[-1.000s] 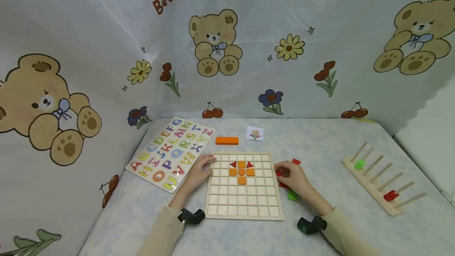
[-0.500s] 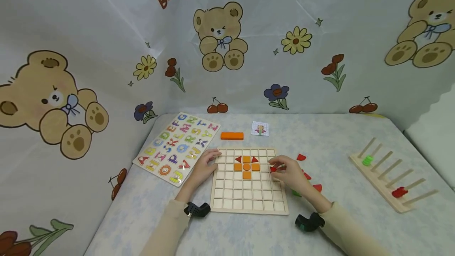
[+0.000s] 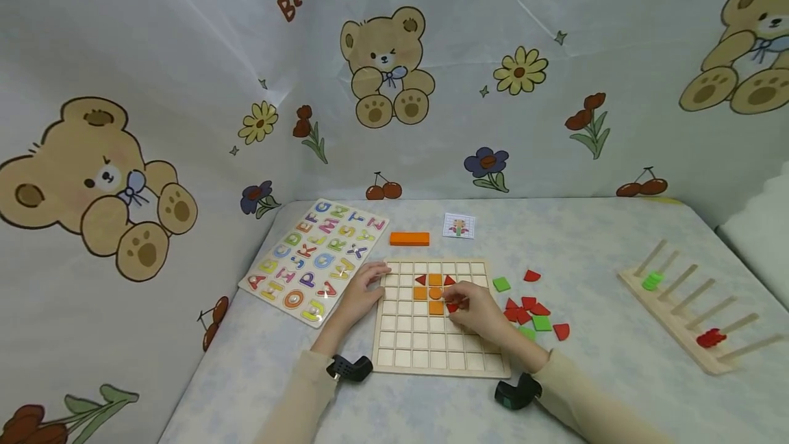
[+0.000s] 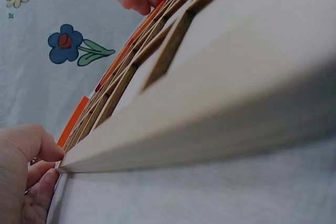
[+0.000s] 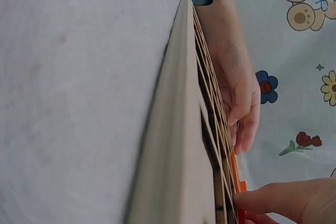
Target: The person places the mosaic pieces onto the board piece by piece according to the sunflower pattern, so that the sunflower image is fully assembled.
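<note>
The right hand (image 3: 477,312) pinches a red piece (image 3: 453,307) over the grid board (image 3: 431,348), which the relaxed left hand (image 3: 360,293) steadies; misaligned, it could nudge the orange tiles (image 3: 435,293) beside the fingertips.

Bear-and-flower printed curtain (image 3: 493,33) walls a pale blue-mottled table (image 3: 592,238).

Your grid board (image 3: 425,344) was pale wood, with orange squares (image 3: 435,293) and red triangles (image 3: 421,280) in its cells. At its 3 o'clock lay loose red and green pieces (image 3: 533,310). Orange bar (image 3: 409,239) at 12. Multicoloured alphabet puzzle (image 3: 314,257) at 10. Backdrop (image 3: 185,53): bears, flowers.
</note>
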Demonstrator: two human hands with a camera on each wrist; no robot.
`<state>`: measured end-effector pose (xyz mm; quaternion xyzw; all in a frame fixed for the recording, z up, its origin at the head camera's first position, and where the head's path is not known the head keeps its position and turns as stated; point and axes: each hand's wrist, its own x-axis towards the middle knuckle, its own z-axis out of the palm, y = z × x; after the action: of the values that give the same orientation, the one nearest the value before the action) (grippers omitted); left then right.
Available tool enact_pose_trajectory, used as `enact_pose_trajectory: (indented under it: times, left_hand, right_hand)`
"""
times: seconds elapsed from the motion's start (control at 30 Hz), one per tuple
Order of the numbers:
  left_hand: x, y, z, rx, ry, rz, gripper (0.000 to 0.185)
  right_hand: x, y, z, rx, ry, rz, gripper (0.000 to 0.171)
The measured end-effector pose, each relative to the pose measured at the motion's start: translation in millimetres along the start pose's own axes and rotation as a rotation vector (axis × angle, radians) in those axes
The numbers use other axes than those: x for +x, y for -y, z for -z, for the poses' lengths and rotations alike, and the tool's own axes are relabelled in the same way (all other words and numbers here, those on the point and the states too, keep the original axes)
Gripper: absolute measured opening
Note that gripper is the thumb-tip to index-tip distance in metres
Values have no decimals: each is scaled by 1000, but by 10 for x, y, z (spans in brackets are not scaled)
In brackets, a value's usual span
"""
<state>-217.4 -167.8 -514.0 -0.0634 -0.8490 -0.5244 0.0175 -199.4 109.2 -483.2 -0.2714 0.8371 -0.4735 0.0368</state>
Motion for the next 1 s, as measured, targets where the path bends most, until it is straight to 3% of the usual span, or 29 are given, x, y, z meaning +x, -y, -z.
enact_pose_trajectory:
  times: [0.57,1.0]
  left_hand:
    - [-26,-60,101,19,-12,14,41]
    - [5,-9,25,8,2,10,41]
  right_hand:
    - [5,50,-31,36,-57,-15,22]
    - [-433,-232,679,-107,-170,-150,25]
